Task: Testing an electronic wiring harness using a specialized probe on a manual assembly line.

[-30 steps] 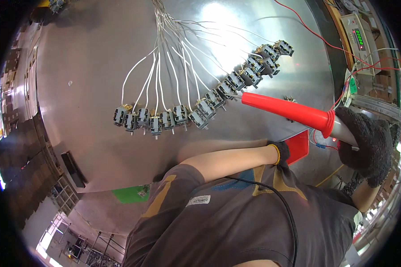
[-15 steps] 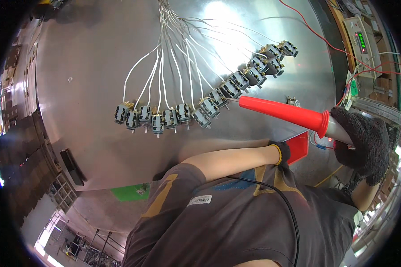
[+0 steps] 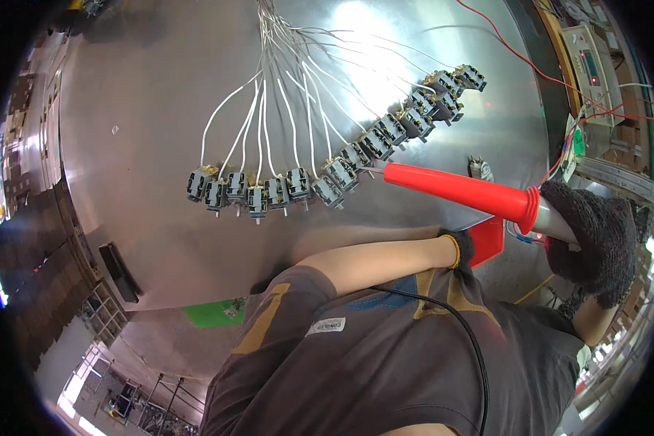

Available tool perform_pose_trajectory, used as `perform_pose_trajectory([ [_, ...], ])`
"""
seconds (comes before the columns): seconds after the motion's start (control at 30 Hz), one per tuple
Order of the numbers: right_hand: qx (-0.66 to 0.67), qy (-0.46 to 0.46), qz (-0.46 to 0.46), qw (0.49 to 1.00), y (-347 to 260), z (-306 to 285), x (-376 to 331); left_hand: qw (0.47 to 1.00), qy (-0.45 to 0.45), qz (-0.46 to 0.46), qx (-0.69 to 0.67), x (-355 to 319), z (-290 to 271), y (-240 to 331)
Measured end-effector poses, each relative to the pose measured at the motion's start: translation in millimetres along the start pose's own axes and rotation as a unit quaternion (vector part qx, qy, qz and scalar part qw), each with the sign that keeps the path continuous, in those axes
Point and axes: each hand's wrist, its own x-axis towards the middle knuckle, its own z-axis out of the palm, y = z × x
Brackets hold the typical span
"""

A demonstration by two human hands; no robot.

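Note:
My right hand [image 3: 592, 232], in a dark knit glove, is closed round the pale handle of a red test probe [image 3: 458, 192]. Leftward from it, the probe's thin metal tip reaches the row of small grey-and-black switch-like parts [image 3: 299, 184] with metal shafts. The tip lies at a part [image 3: 340, 174] near the row's middle; whether it touches is unclear. Each part seems joined to a white wire [image 3: 294, 123]. My left forearm crosses in front of my body, and my gloved left hand [image 3: 458, 249] is beside a red bin [image 3: 487, 241], its fingers hidden.
A metal tabletop [image 3: 145, 240] bears the parts, with strong glare at the back. One loose part [image 3: 479, 168] lies right of the row. A meter box [image 3: 591, 69] with red leads [image 3: 516, 54] stands at the right. A dark bar [image 3: 118, 272] lies near the left edge.
The probe and my right hand have shifted slightly, the tip moving a little down and left along the row. The meter's display has gone from green digits to dimmer red. My left arm is still.

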Motion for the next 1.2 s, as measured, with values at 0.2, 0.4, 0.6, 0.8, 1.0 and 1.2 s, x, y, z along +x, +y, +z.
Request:
perform_pose_trajectory([
  [0.2, 0.013, -0.016, -0.005, 1.000, 1, 3, 1, 0.999, 0.033, 0.016, 0.040, 4, 13, -2],
  [0.4, -0.026, -0.012, -0.034, 0.999, 2, 6, 1, 1.000, -0.005, 0.015, -0.009, 7, 12, -5],
  [0.6, -0.027, -0.029, -0.031, 0.999, 1, 4, 2, 1.000, -0.005, 0.012, -0.025, -10, -20, 1],
  [0.8, -0.045, -0.031, -0.029, 0.998, -2, 3, 1, 0.999, -0.041, 0.011, 0.003, -9, -20, 1],
  [1.0, 0.058, -0.040, 0.003, 0.998, 0, 3, 3, 0.998, -0.003, 0.061, 0.036, 10, 29, -10],
  [1.2, 0.047, -0.003, -0.018, 0.999, -6, -1, 10, 0.999, -0.015, 0.017, -0.030, 4, 3, -5],
])
